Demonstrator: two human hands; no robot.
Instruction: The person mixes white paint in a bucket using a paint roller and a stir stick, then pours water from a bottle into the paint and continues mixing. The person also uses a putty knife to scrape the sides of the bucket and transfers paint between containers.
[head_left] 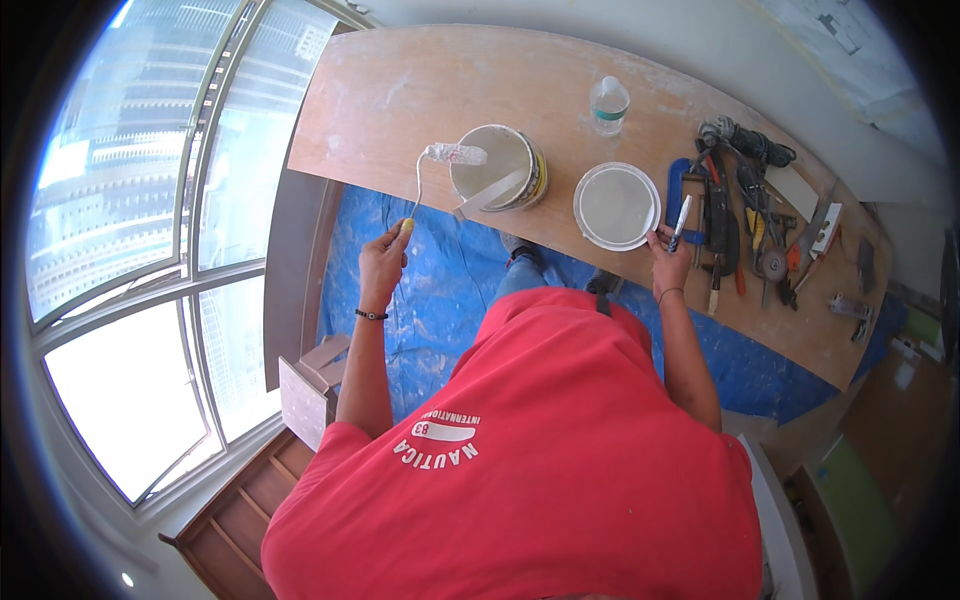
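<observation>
My left hand is closed round the handle of a small paint roller, whose white, paint-coated sleeve is over the mouth of an open bucket. A pale flat strip lies across the bucket's near rim. My right hand is at the table's front edge, its fingers closed on a slim white-and-dark tool that points away from me; its kind is unclear. The same fingers are against or very near the rim of a round white lid that lies right of the bucket.
A clear plastic bottle stands behind the lid on the wooden table. To the right lie a blue clamp, a power tool and several hand tools. Blue sheeting covers the floor. Windows are on the left.
</observation>
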